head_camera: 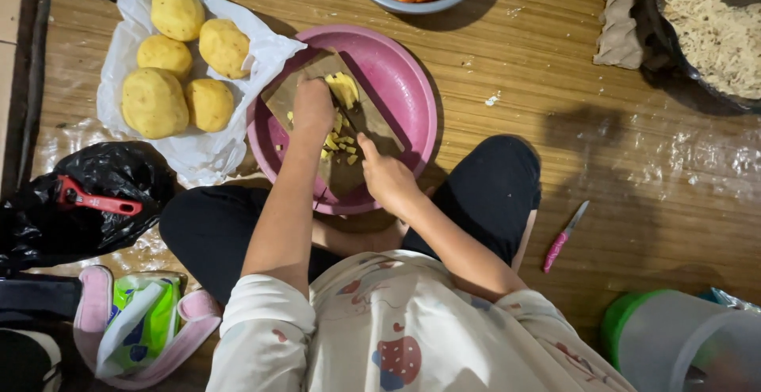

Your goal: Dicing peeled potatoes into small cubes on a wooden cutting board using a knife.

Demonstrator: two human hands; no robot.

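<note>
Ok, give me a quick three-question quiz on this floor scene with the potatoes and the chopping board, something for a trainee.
1. True or false: the cutting board lies across the pink basin.
2. How many whole peeled potatoes lie on the white plastic sheet?
3. Which hand holds the knife over the board? A) left hand B) right hand

Key:
1. True; the board spans the basin, with yellow diced bits on it.
2. Five.
3. B; the left hand steadies the potato piece while the right grips the handle. A second, pink-handled knife lies unused on the floor by the right knee.
</note>
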